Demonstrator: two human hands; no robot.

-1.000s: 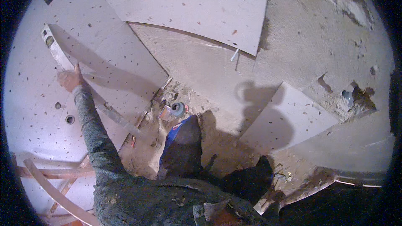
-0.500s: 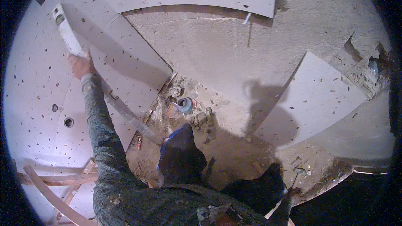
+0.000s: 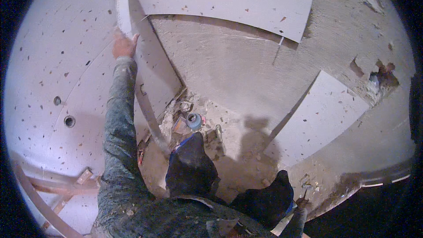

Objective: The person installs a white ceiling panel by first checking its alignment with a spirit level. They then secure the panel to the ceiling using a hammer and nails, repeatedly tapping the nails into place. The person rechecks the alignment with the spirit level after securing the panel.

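Our left grip (image 3: 124, 46) clasps the long level (image 3: 123, 13), which extends both ways from it along the speckled panel (image 3: 92, 35). We seem to be aligning the level; that calls for steadiness. Well apart rightward, our right grip's (image 3: 302, 202) closure we cannot tell.

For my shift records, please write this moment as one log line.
Left hand: holds spirit level, by speckled panels | right hand: low, apparently holding thin tool | floor: round blue object
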